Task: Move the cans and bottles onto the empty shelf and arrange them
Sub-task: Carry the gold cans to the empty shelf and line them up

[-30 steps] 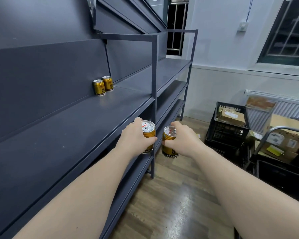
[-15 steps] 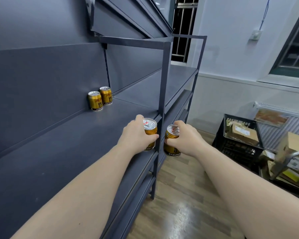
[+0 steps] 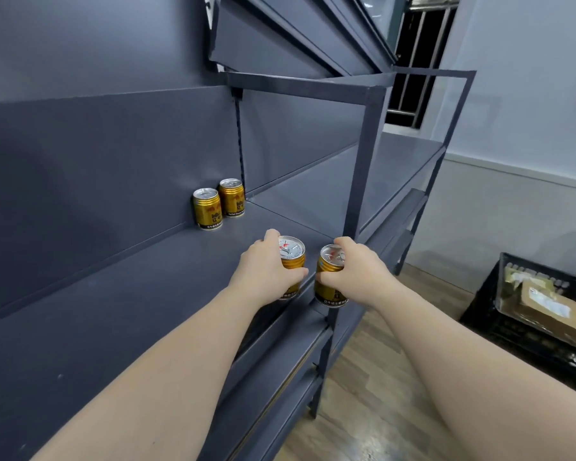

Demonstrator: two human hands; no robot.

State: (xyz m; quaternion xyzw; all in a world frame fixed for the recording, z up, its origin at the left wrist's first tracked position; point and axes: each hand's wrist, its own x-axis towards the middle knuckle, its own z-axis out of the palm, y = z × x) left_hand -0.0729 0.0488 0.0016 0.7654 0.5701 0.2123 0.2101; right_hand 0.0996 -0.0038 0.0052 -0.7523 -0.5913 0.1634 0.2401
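Two small gold cans stand side by side at the back of the dark grey shelf (image 3: 120, 294): one (image 3: 208, 209) in front, the other (image 3: 232, 197) just behind it against the back panel. My left hand (image 3: 266, 269) grips a third gold can (image 3: 291, 256) above the shelf's front edge. My right hand (image 3: 356, 272) grips a fourth gold can (image 3: 330, 281) beside it, just off the shelf's front edge near the upright post (image 3: 359, 181). Both held cans are upright, silver lids up.
Lower shelves (image 3: 280, 387) run beneath, and more shelf (image 3: 363, 174) continues past the post. Slanted panels (image 3: 280, 38) hang overhead. A black crate (image 3: 499, 314) holding cardboard parcels (image 3: 552, 307) sits on the wooden floor (image 3: 373, 410) at right.
Both hands have carried their cans up and left, from below and beside the shelf's front edge to over it. The view has swung towards the shelf, and the two standing cans look nearer.
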